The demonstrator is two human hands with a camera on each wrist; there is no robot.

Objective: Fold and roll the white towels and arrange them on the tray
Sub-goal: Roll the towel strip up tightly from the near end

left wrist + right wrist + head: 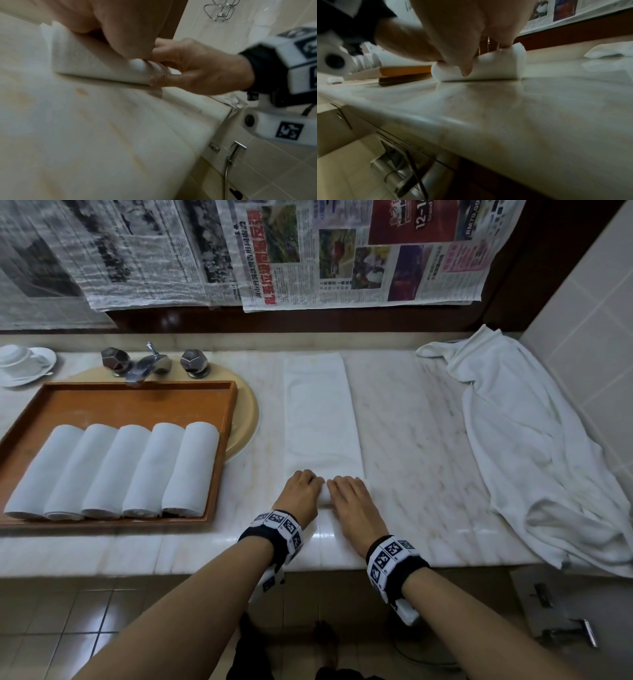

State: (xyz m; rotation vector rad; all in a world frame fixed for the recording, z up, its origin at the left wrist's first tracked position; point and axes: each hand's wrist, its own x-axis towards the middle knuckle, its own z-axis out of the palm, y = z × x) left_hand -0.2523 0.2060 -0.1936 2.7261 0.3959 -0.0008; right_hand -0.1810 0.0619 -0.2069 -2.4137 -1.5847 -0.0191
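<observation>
On the marble counter (411, 412), a folded white towel (318, 412) is laid out lengthwise, and its near end is gripped as a small roll by the left hand (301, 494) and the right hand (349, 501), fingers curled over it side by side. Five rolled towels (113, 470) are lined up touching on the wooden tray (137, 395) at left, while a loose towel (531, 440) is heaped at right.

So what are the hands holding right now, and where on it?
Both the left hand and right hand grip the folded towel at its rolled near end, fingers curled over it.
</observation>
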